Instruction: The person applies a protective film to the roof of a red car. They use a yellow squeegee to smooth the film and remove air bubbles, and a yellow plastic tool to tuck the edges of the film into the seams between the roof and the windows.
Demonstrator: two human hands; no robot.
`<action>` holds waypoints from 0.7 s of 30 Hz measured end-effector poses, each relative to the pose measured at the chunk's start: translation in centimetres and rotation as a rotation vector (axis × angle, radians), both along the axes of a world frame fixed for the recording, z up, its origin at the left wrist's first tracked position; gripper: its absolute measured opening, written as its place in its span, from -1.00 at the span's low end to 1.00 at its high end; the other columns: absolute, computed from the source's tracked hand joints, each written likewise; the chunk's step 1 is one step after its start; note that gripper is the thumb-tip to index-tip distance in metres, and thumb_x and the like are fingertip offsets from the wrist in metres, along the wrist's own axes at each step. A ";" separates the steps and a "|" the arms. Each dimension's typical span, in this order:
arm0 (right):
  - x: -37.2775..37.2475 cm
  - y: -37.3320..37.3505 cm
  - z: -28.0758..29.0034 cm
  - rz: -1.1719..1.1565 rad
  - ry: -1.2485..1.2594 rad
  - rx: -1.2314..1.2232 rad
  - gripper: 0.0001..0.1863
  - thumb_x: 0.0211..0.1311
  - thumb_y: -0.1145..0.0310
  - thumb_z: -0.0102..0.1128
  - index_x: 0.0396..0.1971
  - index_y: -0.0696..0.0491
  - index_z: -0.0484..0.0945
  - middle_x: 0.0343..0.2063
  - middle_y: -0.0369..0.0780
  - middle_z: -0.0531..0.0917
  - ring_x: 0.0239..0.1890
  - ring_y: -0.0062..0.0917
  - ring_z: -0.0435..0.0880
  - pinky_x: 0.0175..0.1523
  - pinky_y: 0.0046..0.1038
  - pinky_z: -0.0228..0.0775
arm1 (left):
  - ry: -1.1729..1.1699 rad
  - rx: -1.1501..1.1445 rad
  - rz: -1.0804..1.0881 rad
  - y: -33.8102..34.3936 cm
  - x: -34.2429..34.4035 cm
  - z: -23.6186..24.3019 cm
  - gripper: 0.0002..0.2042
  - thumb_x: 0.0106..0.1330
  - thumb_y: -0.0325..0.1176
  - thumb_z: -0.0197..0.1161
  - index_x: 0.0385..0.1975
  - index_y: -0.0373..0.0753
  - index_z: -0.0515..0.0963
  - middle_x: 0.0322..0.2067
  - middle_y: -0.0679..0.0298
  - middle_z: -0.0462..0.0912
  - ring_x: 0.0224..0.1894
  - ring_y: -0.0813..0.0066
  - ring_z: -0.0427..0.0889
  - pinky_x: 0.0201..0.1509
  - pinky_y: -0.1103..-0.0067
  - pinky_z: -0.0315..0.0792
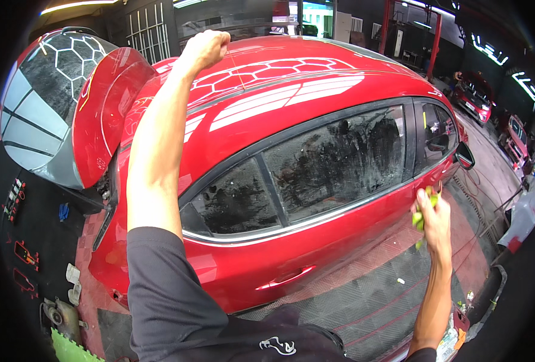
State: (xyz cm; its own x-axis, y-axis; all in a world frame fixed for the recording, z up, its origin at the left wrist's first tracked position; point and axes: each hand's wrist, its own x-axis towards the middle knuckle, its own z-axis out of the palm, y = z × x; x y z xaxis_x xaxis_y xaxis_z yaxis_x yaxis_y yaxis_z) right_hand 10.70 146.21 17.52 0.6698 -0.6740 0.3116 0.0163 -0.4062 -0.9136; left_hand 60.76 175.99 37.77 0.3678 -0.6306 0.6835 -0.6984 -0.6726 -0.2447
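Note:
My left hand (pixel 207 49) is raised over the red car's roof (pixel 291 48), closed on what looks like a thin orange strand (pixel 235 69) that runs down toward the roof's edge. My right hand (pixel 434 217) grips a yellow-green object (pixel 422 218) beside the car's front door, low and to the right; its exact kind is unclear. Between my arms are the dark, streaked rear side window (pixel 333 163), a small quarter window (pixel 231 202) and the red rear door with its handle (pixel 285 276).
The raised tailgate (pixel 50 120) is at left, beside tools (pixel 26 256) and a metal part (pixel 62 317). The side mirror (pixel 464 155) juts out at right. Other red cars (pixel 473 96), a lift post (pixel 431 45) and apparently a person (pixel 458 78) are behind. Checkered mats (pixel 352 289) lie below.

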 end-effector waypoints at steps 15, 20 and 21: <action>29.3 0.0 16.5 0.480 0.060 -0.470 -0.49 0.34 -0.13 0.33 -0.52 0.06 0.61 -0.68 -0.37 0.54 -0.68 -0.74 0.40 -0.57 -0.54 0.23 | -0.184 -0.218 -0.046 -9.3 -0.7 1.8 -0.85 0.35 -0.34 0.20 -0.26 -0.25 0.64 -0.39 -0.02 0.73 -0.28 -0.09 0.74 -0.12 0.18 0.60; 36.5 3.5 17.6 0.615 0.177 -0.418 -0.50 0.33 -0.08 0.36 -0.54 0.07 0.60 -0.72 -0.35 0.49 -0.68 -0.71 0.34 -0.57 -0.53 0.23 | -0.197 -0.142 0.019 -10.5 -2.1 3.1 -0.82 0.36 -0.31 0.23 -0.24 -0.26 0.67 -0.33 -0.02 0.74 -0.22 -0.01 0.75 -0.07 0.24 0.60; 37.0 4.4 17.9 0.623 0.154 -0.346 -0.52 0.35 -0.06 0.35 -0.53 0.08 0.60 -0.72 -0.34 0.49 -0.68 -0.71 0.34 -0.57 -0.52 0.22 | -0.188 -0.121 0.034 -10.5 -2.0 3.3 -0.81 0.37 -0.30 0.23 -0.23 -0.26 0.68 -0.30 0.00 0.75 -0.19 0.02 0.76 -0.05 0.25 0.60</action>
